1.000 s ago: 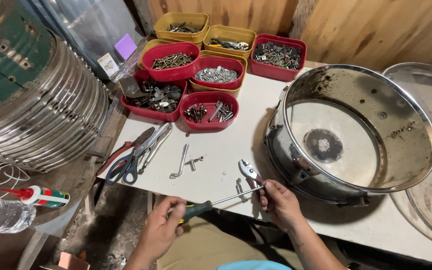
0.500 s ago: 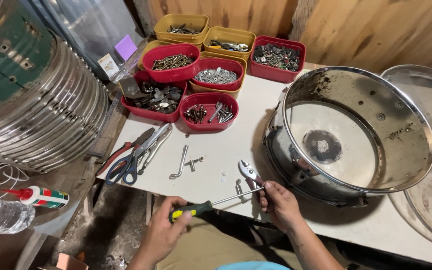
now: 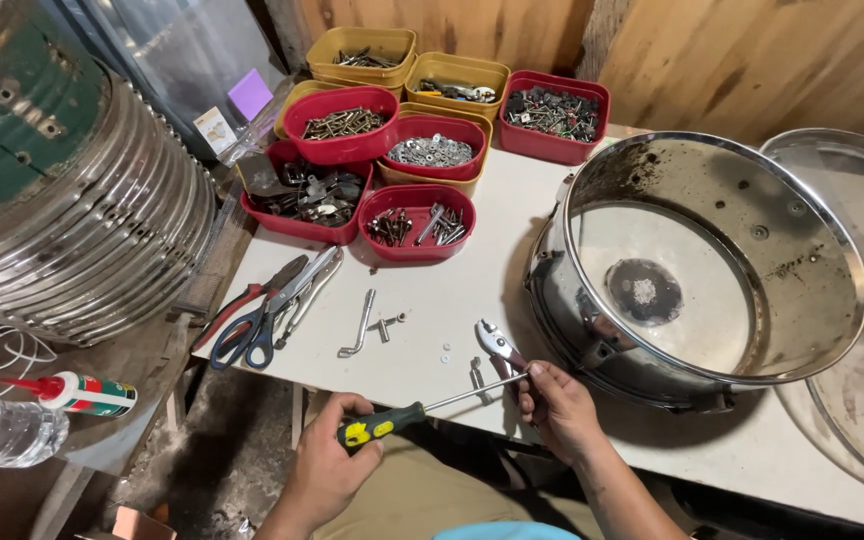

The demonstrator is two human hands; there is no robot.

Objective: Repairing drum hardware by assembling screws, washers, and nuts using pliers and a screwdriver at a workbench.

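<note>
- The screwdriver (image 3: 422, 408) had a black handle with yellow patches and a thin bright steel shaft, and it lay nearly level over the near edge of the white table (image 3: 432, 360), handle to the person's left, tip to the right.
- The left hand (image 3: 327, 465) was wrapped around the handle, fingers curled fully closed on it, down below the table edge.
- The shaft ran up and to the right from that fist, its tip reaching the right hand (image 3: 557, 408).
- The right hand was closed about the dark handles of a pair of pliers (image 3: 502, 350), whose shiny jaws pointed away over the tabletop; the fingertips met the screwdriver tip, though whether they pinched it I could not tell.
- Just beyond the right hand stood a shallow steel drum shell (image 3: 712, 270), open side up, its wall close to the knuckles.
- Farther back sat red and yellow trays (image 3: 422, 190) of screws and washers, and scissors (image 3: 252, 330) lay left of a bent metal key (image 3: 362, 325).
</note>
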